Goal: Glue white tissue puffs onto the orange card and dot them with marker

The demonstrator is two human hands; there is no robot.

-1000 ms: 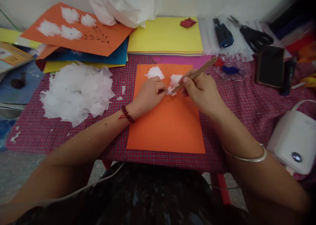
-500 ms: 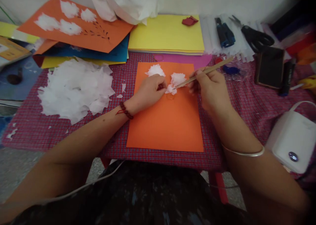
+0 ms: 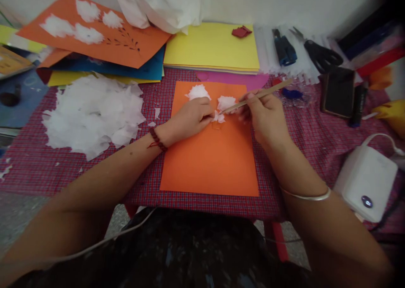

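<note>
An orange sheet [image 3: 209,161] lies before me with two white paper tufts [image 3: 198,92] near its top and a smaller white piece [image 3: 219,117] below them. My left hand [image 3: 193,118] rests on the sheet with its fingers pinched at the small piece's left edge; what they hold is too small to tell. My right hand [image 3: 265,113] grips a thin wooden stick [image 3: 268,92], whose tip touches the small piece from the right. Just under that piece is a faint ring mark on the sheet.
A pile of white paper pieces [image 3: 95,113] lies left. Behind are a decorated orange sheet [image 3: 126,47] and a yellow paper stack [image 3: 211,45]. Scissors [image 3: 322,56], a phone [image 3: 338,92] and a white device [image 3: 367,178] sit right.
The view has shifted slightly. The stick is still in my right hand with its tip at the small white piece, and my left fingers stay pinched beside it.
</note>
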